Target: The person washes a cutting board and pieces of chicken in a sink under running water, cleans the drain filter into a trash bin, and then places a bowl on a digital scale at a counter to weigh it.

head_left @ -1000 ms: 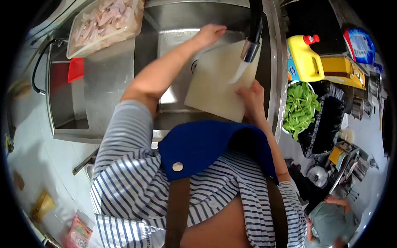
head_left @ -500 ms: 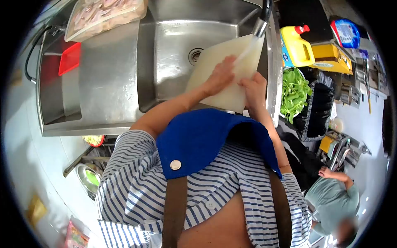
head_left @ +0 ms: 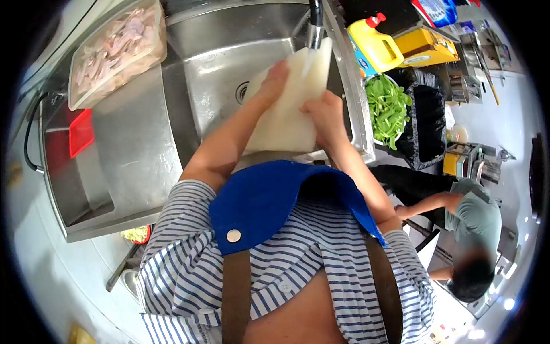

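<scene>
A white cutting board (head_left: 286, 123) stands tilted in the steel sink (head_left: 213, 69). Water (head_left: 308, 64) from the faucet (head_left: 314, 35) runs onto its upper part. My left hand (head_left: 271, 86) lies on the board near its upper left edge, fingers stretched out. On the other side, my right hand (head_left: 327, 117) holds the board by its right edge, thumb on the face toward me. The fingers behind the board are hidden.
A plastic tub of pale raw meat pieces (head_left: 117, 49) and a red basket (head_left: 81, 133) are at the left. On the right are a yellow jug (head_left: 375, 46), leafy greens (head_left: 387, 109) and a black-lined bin (head_left: 428, 123). Another person (head_left: 475, 215) bends over nearby.
My left hand has slid from the board's middle to its upper left edge. My right hand keeps its hold. The view has shifted and turned, and the other person has moved.
</scene>
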A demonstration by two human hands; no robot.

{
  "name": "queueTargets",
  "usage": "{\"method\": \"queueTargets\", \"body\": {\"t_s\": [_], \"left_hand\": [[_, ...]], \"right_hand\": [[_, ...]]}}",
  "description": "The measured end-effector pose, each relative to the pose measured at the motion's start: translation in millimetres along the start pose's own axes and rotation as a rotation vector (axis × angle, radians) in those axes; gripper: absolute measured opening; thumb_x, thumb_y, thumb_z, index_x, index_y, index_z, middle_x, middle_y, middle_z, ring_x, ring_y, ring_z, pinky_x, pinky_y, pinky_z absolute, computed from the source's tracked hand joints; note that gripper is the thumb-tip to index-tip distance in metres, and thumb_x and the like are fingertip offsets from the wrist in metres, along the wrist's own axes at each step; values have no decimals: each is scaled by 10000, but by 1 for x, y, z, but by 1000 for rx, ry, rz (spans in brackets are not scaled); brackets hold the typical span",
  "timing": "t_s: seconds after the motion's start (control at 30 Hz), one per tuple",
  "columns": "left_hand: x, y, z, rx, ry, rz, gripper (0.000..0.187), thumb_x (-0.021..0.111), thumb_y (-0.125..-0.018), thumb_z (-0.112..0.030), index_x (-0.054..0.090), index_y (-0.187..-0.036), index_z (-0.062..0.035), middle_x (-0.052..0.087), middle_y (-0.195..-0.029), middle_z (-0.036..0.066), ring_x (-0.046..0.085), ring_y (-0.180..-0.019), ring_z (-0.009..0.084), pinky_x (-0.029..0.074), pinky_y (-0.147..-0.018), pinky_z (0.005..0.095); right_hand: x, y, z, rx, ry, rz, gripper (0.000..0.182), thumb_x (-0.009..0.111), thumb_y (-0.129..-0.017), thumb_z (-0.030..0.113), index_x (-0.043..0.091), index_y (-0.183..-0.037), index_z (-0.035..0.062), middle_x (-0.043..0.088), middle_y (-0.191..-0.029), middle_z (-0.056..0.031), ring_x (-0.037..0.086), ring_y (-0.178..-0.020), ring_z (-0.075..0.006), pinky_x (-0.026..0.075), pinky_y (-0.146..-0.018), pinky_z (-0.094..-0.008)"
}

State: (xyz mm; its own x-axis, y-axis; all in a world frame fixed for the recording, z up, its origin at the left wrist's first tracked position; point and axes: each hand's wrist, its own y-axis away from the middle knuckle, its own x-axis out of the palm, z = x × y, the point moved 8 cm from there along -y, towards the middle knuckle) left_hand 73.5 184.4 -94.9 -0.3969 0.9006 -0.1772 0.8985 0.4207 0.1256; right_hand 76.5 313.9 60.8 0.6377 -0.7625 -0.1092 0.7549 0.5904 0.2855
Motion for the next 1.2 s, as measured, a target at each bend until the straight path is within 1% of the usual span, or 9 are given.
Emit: {"method": "queueTargets", "body": {"t_s": [0.1, 0.33, 0.43, 0.53, 0.63, 0.8, 0.93, 1.07, 1.2], "left_hand": [[-8, 19, 125, -231, 21, 60, 557, 250, -909, -396, 204, -1358, -69, 186, -1407, 154, 124, -1312, 313, 106, -1054, 429], [-9, 17, -75, 45, 71, -146, 545, 252, -917, -352, 162, -1365, -56, 190, -1408, 140, 105, -1322, 274, 72, -1071, 392], [-15, -15, -58, 238, -63, -146, 550, 250, -914, -379, 198, -1355, -55, 247, -1390, 133, 170, -1306, 263, 113, -1069, 363], [4, -51, 169, 18, -585, -62, 468, 170, -932, -284, 292, -1313, -40, 306, -1353, 163, 243, -1275, 268, 162, -1059, 363], [-4, 38, 129, -158, -156, 23, 452, 201, -930, -273, 303, -1303, -39, 312, -1344, 168, 271, -1252, 297, 197, -1037, 383], [18, 72, -49, 343, -359, -257, 427, 252, -927, -256, 323, -1287, -37, 321, -1329, 178, 319, -1214, 345, 256, -1001, 417], [7, 62, -90, 324, -72, -269, 433, 318, -918, -274, 319, -1287, -48, 355, -1297, 181, 340, -1197, 341, 276, -983, 428], [-28, 14, 102, 154, -415, -328, 449, 314, -916, -327, 366, -1265, -50, 448, -1212, 193, 375, -1162, 345, 280, -973, 426], [-35, 45, 86, -260, -13, 19, 433, 320, -909, -312, 433, -1216, -28, 409, -1262, 188, 305, -1227, 299, 237, -1017, 349]], "right_hand": [[-5, 13, 14, 70, -82, 53, 223, 497, -642, -69, 569, -853, -54, 594, -740, -65, 555, -624, -123, 435, -550, -232], [21, -18, -34, 0, 121, 41, 234, 526, -628, -71, 564, -859, -52, 579, -735, -52, 537, -636, -120, 436, -556, -238], [9, -15, -18, -71, 166, -16, 215, 528, -639, -62, 565, -850, -46, 578, -729, -58, 543, -630, -130, 441, -549, -245], [-15, 1, 25, 67, -123, -21, 184, 519, -648, -44, 567, -826, -44, 589, -717, -80, 554, -601, -140, 447, -533, -249], [-31, -1, 39, -25, -83, -82, 178, 521, -655, -37, 565, -828, -44, 590, -717, -82, 553, -590, -133, 443, -532, -233], [-25, -37, 20, -312, 104, -217, 182, 532, -676, -19, 551, -856, -42, 589, -742, -73, 548, -657, -108, 448, -582, -237], [-21, -26, 34, -335, 182, -239, 191, 531, -686, -45, 549, -875, -44, 595, -779, -79, 557, -693, -119, 459, -607, -242], [-39, -4, 37, -192, -196, -162, 164, 533, -661, -19, 562, -821, -39, 602, -756, -88, 561, -653, -135, 454, -593, -241], [-51, 6, 41, -80, -321, -37, 183, 530, -648, -48, 565, -828, -41, 605, -769, -93, 563, -622, -139, 468, -577, -257]]}}
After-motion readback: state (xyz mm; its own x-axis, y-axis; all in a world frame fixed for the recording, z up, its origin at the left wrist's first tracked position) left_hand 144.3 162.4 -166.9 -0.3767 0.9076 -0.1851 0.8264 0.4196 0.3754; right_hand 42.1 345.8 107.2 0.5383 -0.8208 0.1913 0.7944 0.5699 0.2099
